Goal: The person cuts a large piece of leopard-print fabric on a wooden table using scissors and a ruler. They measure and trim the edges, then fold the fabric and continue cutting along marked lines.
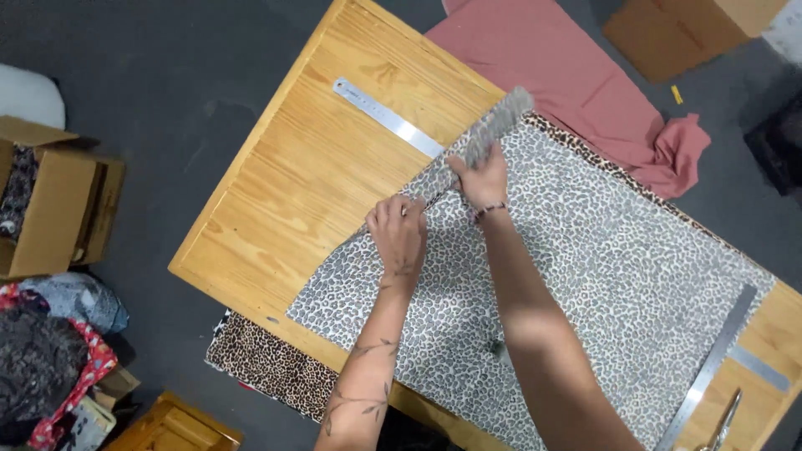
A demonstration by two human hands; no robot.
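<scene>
Midway along the edge, two hands worked a strip of leopard-print fabric (585,250) on a wooden tabletop (309,175).

The right hand (483,179) was clenched on the strip of fabric (498,125), lifted up and away from the cloth; the left hand (399,234), just beside that grip, lay pressed on the print, fingers curled, and whether it pinched anything could not be told. Beyond the grip the strip hung free, so that stretch looked finished; the edge nearer the left hand seemed still attached. A steel ruler (388,117) lay just past the grip, another ruler (710,367) and scissors (725,422) well apart from it.
</scene>
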